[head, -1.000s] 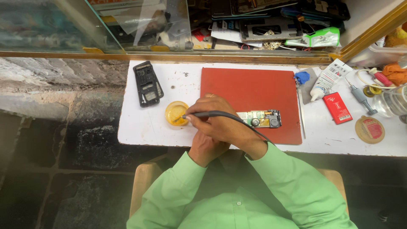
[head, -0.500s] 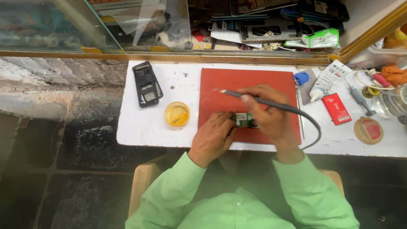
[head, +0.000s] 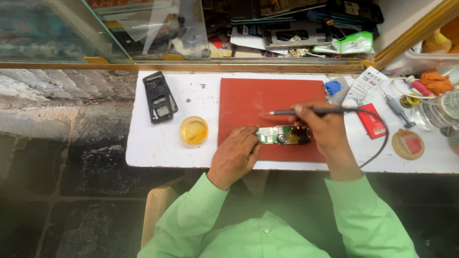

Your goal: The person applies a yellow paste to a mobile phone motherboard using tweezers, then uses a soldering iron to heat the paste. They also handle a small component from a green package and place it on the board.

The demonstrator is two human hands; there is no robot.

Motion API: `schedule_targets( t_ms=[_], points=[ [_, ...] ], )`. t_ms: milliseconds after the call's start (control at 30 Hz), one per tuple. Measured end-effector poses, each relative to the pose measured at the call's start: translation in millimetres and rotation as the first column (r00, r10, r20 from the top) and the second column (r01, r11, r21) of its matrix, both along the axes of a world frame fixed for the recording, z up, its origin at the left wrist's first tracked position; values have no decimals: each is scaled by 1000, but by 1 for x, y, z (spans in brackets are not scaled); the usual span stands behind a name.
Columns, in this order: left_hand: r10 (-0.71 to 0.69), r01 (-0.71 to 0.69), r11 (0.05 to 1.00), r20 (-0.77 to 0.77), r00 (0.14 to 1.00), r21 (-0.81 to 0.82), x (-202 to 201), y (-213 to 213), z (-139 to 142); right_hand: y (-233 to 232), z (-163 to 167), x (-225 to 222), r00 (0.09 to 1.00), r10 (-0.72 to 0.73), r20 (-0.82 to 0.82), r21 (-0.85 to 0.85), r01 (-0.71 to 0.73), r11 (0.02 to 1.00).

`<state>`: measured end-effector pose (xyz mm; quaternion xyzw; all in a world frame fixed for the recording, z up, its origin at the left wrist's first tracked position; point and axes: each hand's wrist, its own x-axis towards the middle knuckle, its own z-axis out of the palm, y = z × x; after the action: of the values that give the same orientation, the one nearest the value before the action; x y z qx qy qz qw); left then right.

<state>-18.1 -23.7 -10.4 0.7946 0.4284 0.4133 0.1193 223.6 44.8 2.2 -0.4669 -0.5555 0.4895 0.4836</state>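
Observation:
My right hand (head: 321, 128) grips a black soldering iron (head: 306, 112) whose tip points left, just above a small circuit board (head: 282, 135). The board lies on a red mat (head: 267, 102) near its front edge. My left hand (head: 235, 153) rests on the mat with its fingertips pressing the board's left end. The iron's black cable (head: 377, 138) loops off to the right. A yellow round tin of flux (head: 193, 130) sits on the white tabletop left of the mat.
A black phone housing (head: 159, 96) lies at the table's back left. At the right are a red flat pack (head: 371, 121), a white tube (head: 363, 86), a blue cap (head: 333, 87), a round tin (head: 407, 143) and small tools. A glass case stands behind.
My right hand took the iron from the flux tin at the left across to the board. My left hand has settled on the board's left end.

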Motion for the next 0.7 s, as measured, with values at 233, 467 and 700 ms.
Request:
schedule_targets(
  t_ms=[233,467,700],
  points=[
    [5,-5,1000,11,1000,1,0,1,1,55,-11,-16,978,-110,-179,-383,34,923],
    [-4,4,1000,6,1000,-4,-1,2,-1,64,-21,-4,966,-140,-218,-396,43,917],
    [-1,1,1000,-9,1000,3,0,2,-1,34,-14,17,922,-236,-306,-174,190,966]
  ],
)
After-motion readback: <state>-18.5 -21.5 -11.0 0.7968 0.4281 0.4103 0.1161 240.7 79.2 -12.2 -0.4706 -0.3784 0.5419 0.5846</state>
